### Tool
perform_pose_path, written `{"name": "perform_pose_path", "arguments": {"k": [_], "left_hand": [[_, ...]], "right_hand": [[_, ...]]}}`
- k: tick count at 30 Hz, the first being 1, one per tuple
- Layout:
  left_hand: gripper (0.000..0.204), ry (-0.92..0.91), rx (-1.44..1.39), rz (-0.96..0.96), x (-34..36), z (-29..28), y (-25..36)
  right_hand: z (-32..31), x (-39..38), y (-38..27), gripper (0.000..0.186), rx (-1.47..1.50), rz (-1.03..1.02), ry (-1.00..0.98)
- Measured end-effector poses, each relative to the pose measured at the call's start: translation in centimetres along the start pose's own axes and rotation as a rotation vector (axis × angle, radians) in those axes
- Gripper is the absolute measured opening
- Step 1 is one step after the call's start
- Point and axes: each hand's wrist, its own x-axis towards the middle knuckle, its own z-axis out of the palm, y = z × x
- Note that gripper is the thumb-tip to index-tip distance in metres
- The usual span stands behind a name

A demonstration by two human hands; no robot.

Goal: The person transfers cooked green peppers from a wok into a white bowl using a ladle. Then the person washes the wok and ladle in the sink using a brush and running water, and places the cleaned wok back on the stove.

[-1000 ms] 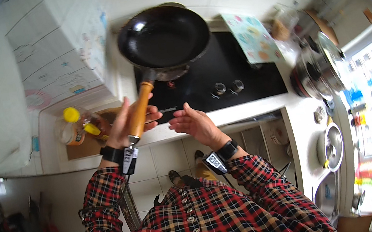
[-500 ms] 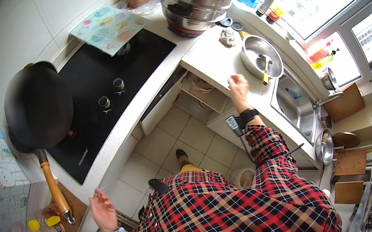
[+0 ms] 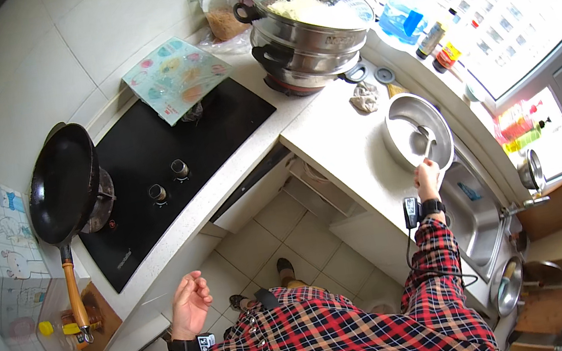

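Observation:
My right hand [image 3: 428, 174] is closed around the handle of a metal spoon [image 3: 428, 141] at the near rim of a round steel basin [image 3: 395, 123]. The spoon's head rests inside the basin, and its handle is mostly covered by my fingers. The basin stands on the white counter beside the sink. My left hand [image 3: 191, 302] hovers over the floor in front of the hob, palm partly turned up, fingers loosely curled and apart with nothing in them. Left of it, a black wok [image 3: 64, 183] with a wooden handle sits on the hob's left burner.
A steel steamer [image 3: 307, 41] with a glass lid stands in the corner. A patterned board [image 3: 176, 74] lies over the back of the black hob [image 3: 215, 138]. A crumpled cloth [image 3: 364, 97] lies near the basin. The sink [image 3: 465, 200] is at right. Below the counter a cabinet [image 3: 306, 190] stands open.
My right hand has moved right and taken hold of the spoon in the basin. My left hand has moved right, away from the counter edge. The view has shifted, showing the wok's inside.

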Motion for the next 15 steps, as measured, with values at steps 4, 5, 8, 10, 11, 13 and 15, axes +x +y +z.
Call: {"name": "perform_pose_path", "arguments": {"k": [4,5,8,10,11,13,15], "left_hand": [[0.022,-0.034,-0.018,-0.011,0.6,2.4,-1.4],[0.022,-0.033,-0.022,-0.007,0.7,2.8,-1.9],[0.022,0.017,-0.035,0.01,0.7,3.1,-3.4],[0.021,-0.031,-0.05,0.02,0.7,2.7,-3.6],[0.021,-0.032,-0.041,0.033,0.7,2.3,-3.5],[0.02,-0.047,-0.039,0.051,0.5,1.5,-3.1],[0.02,-0.041,-0.066,0.063,0.4,-0.1,-1.6]], "right_hand": [[-0.8,0.3,-0.2,0.037,0.304,-0.128,0.059],[-0.8,-0.1,-0.3,0.038,0.273,-0.194,0.069],[0.9,-2.8,0.5,0.02,0.298,-0.227,0.028],[2.0,-5.2,0.5,0.016,0.282,-0.085,-0.107],[2.4,-6.7,0.4,0.02,0.301,-0.102,-0.163],[4.6,-10.9,0.9,0.022,0.307,-0.204,-0.183],[7.8,-16.7,1.6,0.02,0.242,-0.326,-0.107]]}}
